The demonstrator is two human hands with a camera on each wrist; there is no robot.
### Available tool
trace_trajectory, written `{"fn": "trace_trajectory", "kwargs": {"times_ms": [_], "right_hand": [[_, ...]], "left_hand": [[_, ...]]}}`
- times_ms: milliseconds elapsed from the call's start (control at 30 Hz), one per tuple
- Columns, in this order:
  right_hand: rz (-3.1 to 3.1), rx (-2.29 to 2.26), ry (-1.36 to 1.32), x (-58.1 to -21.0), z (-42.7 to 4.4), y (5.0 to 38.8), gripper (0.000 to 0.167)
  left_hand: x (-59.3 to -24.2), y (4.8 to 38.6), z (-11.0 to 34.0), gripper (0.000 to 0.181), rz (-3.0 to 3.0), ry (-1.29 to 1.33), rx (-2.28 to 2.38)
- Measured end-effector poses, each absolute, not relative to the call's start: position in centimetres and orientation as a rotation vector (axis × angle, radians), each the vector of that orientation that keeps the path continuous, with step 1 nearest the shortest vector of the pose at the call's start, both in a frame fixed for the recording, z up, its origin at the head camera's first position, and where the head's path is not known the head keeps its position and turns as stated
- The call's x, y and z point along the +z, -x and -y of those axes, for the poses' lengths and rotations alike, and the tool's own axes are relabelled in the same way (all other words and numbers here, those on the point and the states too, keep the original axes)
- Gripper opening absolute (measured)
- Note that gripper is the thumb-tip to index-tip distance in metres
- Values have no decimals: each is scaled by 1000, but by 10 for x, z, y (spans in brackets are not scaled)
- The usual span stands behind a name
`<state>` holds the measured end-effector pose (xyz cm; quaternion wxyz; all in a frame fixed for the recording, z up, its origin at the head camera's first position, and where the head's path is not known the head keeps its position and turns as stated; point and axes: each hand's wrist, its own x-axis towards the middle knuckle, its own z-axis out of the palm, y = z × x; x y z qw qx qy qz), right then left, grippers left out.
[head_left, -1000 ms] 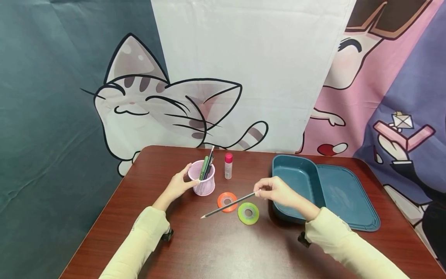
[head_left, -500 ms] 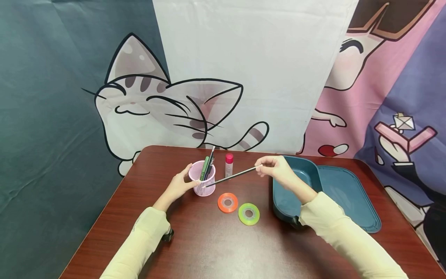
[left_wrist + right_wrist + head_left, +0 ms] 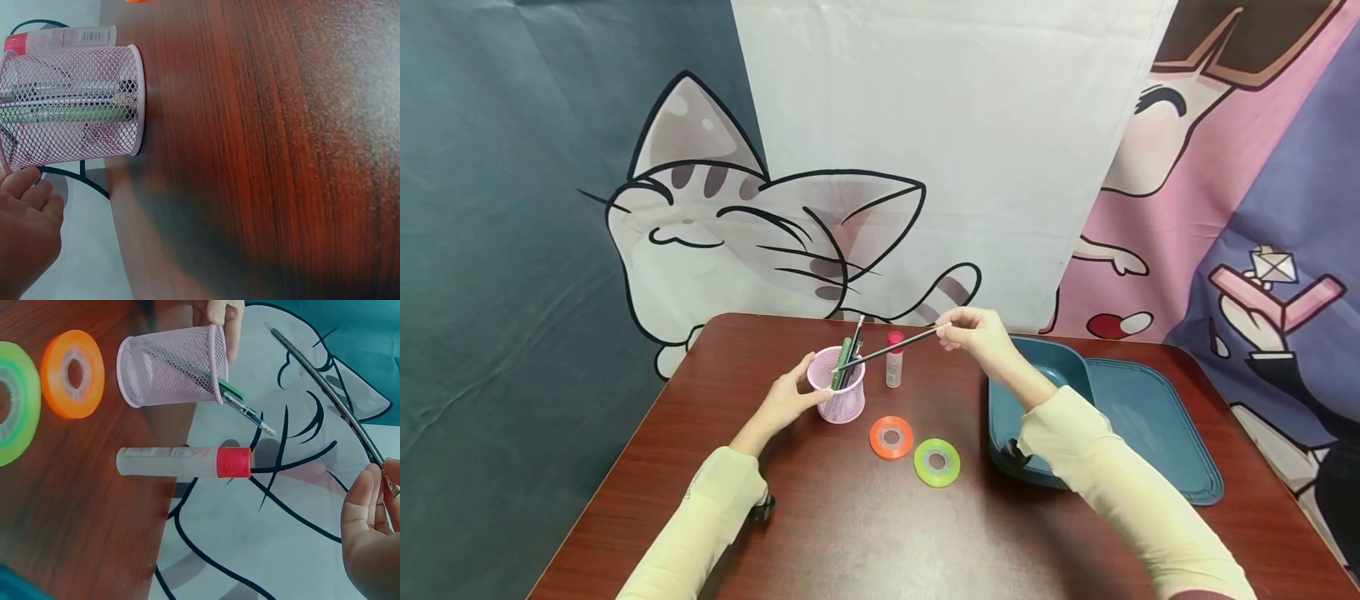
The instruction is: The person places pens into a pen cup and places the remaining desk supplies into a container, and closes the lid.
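Note:
My left hand (image 3: 782, 400) grips the pink mesh pen holder (image 3: 842, 408) near its rim, thumb on the near side and fingers at the far left. Inside the holder stand a green pen (image 3: 841, 360) and other dark pens or pencils. Thumb and fingertips of my right hand (image 3: 976, 337) pinch a dark pencil (image 3: 895, 346) by its rear end. The pencil slants down to the left, its sharpened tip over the holder's mouth in the head view. In the right wrist view the pencil (image 3: 331, 394) is in the air, apart from the pen holder (image 3: 169, 369).
A glue stick (image 3: 893, 371) with a red cap stands right of the holder. Orange tape (image 3: 877, 439) and green tape (image 3: 923, 473) lie nearer on the brown table (image 3: 850, 533). At the right are a blue box (image 3: 1000, 417) and its lid (image 3: 1157, 417).
My right hand has carried the pencil up and away from above the tapes, so its tip now appears over the pen holder. My left hand has stayed on the holder.

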<state>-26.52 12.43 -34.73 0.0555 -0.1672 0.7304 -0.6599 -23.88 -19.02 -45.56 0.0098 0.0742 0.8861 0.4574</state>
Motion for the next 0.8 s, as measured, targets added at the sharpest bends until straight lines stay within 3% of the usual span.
{"fn": "trace_trajectory", "kwargs": {"times_ms": [300, 800], "right_hand": [[-2288, -1916, 482, -349, -104, 282, 20], [-2458, -1716, 450, -353, -76, 301, 18]], "left_hand": [[-456, 238, 191, 83, -2770, -243, 1416], [-456, 239, 190, 82, -2779, -248, 1427]]}}
